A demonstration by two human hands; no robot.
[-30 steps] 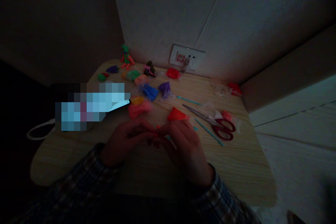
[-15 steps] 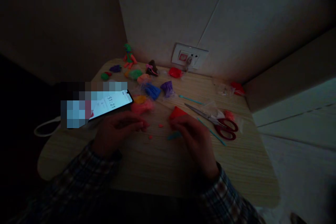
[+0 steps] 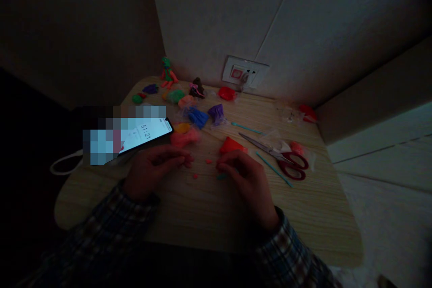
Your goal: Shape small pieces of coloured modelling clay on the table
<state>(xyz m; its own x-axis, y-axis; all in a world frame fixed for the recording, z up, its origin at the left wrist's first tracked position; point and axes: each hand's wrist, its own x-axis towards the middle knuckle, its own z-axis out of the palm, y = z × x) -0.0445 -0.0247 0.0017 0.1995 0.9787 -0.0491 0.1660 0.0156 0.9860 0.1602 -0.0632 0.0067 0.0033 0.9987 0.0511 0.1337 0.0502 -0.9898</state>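
My left hand [image 3: 151,168] is closed in a pinch on a small piece of pink clay [image 3: 189,160], which pokes out past the fingertips. Opposite it, my right hand [image 3: 243,180] has thumb and fingers pressed together; whatever is between them is too small and dark to make out. Under the right fingertips shows the end of a teal tool [image 3: 222,176], partly covered by the hand. Two small pink clay bits [image 3: 208,161] lie on the table between the hands. Just behind the right hand sits a lump of orange-red clay [image 3: 232,145].
Red-handled scissors [image 3: 292,165] and a thin teal stick [image 3: 275,170] lie at right. A lit phone [image 3: 148,132] is at left. Behind are bagged clay in blue [image 3: 197,117] and purple [image 3: 218,114], plus a green-and-orange figure [image 3: 167,73] by the wall.
My hands were together over a small pinkish-red piece and have moved apart, the left keeping pink clay. Two pink bits on the table became visible. The view shifted slightly.
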